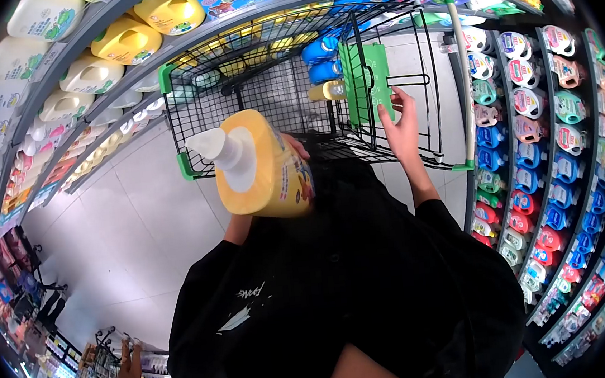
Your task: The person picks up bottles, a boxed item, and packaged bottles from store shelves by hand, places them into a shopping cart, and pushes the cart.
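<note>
A big yellow pump bottle [279,169] with a white pump top is held up in front of my chest. My left hand [297,146] is shut on it, mostly hidden behind the bottle, with only some fingers showing. My right hand [403,126] is at the green seat flap [365,86] of the wire shopping cart [265,95], thumb and fingers at the flap's right edge. Inside the cart, beside the flap, are blue packages [322,61] and a smaller yellow bottle [326,91].
Shelves on the left hold white jugs [46,17] and yellow jugs [126,40]. Rows of colourful detergent bottles [525,97] line the right side. The cart's handle bar [463,81] is at right. Pale floor tiles [126,226] run leftward, and another person [128,377] stands far off at lower left.
</note>
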A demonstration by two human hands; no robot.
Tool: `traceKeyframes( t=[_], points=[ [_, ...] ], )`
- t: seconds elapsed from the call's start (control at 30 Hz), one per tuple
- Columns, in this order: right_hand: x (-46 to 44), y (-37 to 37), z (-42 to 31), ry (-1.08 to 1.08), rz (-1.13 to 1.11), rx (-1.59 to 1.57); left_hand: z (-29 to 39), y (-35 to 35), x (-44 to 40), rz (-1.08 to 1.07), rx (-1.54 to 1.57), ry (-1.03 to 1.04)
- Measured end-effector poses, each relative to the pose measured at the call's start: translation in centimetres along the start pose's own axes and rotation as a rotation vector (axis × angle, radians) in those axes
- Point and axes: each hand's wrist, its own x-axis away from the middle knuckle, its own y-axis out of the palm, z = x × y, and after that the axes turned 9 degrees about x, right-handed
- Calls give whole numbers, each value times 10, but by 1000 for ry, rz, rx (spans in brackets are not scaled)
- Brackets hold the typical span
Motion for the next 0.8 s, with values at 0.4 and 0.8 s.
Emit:
traceKeyframes(
  t=[0.4,0.8],
  points=[
    [-19,-4,-131,-71,-1036,-592,-19,-20,-23,-106,104,-227],
    [-7,15,-114,127,-748,-892,-35,-10,-19,111,321,-615]
  ],
)
